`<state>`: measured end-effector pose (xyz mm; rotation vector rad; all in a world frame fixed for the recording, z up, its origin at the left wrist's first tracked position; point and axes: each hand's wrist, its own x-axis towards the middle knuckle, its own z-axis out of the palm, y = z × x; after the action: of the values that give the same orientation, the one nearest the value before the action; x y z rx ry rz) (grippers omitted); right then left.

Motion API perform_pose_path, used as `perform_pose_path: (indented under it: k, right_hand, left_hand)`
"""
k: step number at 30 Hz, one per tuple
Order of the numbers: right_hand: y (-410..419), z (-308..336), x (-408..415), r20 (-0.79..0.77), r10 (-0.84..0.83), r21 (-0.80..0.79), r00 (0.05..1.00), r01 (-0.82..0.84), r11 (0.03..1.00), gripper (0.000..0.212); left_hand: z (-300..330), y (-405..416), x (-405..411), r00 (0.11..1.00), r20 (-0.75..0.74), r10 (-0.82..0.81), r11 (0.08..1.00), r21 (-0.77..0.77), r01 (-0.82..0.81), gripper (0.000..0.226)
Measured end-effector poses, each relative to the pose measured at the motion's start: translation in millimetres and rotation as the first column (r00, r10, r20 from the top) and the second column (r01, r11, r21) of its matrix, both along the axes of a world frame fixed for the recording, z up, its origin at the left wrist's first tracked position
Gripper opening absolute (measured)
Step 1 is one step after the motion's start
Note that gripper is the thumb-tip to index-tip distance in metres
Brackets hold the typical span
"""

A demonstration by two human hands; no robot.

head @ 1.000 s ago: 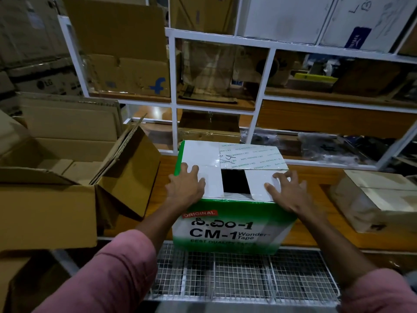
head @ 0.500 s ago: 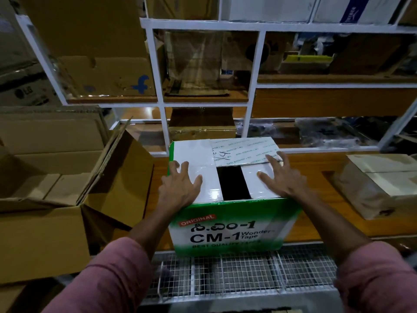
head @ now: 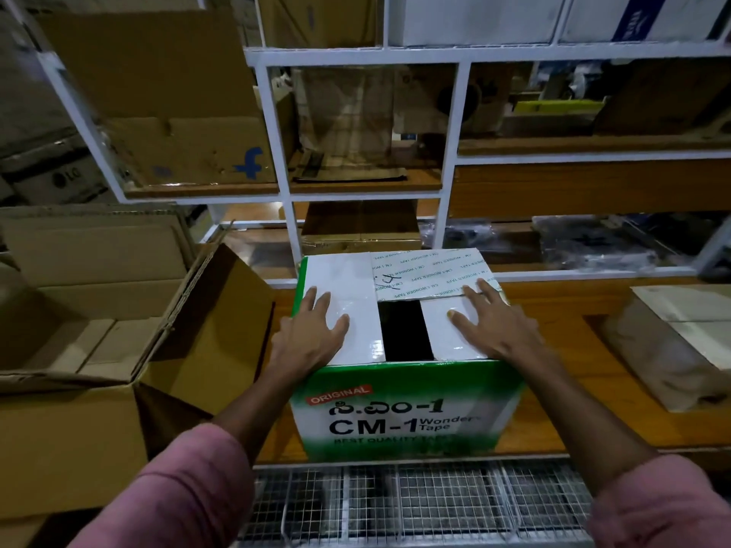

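Green-and-white CM-1 Wonder Tape carton (head: 403, 421) stands upright on the wooden shelf board (head: 573, 413), its printed front towards the person. All places below are read from this carton.

- Left hand (head: 312, 334): flat on the carton's left top flap (head: 348, 278), fingers straight and spread, palm down near the front edge. It grips nothing.
- Right hand (head: 494, 330): flat on the carton's right top flap (head: 451, 338), fingers straight and fanned out. The fingertips (head: 480, 284) reach the printed tape sheet (head: 431, 274) across the carton's rear top. It grips nothing.
- Dark gap (head: 403, 330) lies between the two flaps, at the middle of the carton top, between the hands. Contents cannot be made out.
- Pink sleeves (head: 190, 488) cover both upper forearms, in front of the carton.
- Wire mesh (head: 395, 504) lies below the carton's front, under the board edge.
- Open brown carton (head: 79, 429) stands just left of the carton, one flap leaning towards it; whether they touch cannot be told.
- Paper-wrapped parcel (head: 672, 350) lies to the carton's right on the same board, well apart.
- White shelving frame (head: 447, 152) rises behind the carton. In it, up and to the left, sits a brown box with a blue f logo (head: 190, 152).
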<state>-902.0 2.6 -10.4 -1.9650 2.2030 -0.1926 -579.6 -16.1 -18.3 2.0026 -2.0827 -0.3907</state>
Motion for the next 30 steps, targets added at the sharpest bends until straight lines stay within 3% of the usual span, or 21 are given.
perform_pose_path:
  k: [9, 14, 23, 30]
  right_hand:
    - [1, -1, -3, 0.040, 0.007, -0.053, 0.999, -0.005, 0.999, 0.089]
    - [1, 12, -11, 0.065, 0.029, -0.126, 0.998, -0.020, 0.992, 0.083]
    - [-20, 127, -15, 0.091, 0.086, -0.448, 0.992, -0.037, 0.893, 0.087]
    - [-37, 184, 2, 0.116, 0.115, -0.573, 0.987, -0.028, 0.819, 0.071]
  left_hand:
    - [2, 11, -6, 0.998, -0.048, -0.031, 0.998, -0.054, 0.028, 0.077]
    - [22, 29, -19, 0.998, -0.043, -0.054, 0.990, -0.134, 0.047, 0.068]
    - [128, 14, -21, 0.998, -0.057, -0.041, 0.914, -0.405, 0.014, 0.066]
    - [196, 11, -7, 1.000, -0.008, -0.001, 0.829, -0.559, -0.003, 0.064]
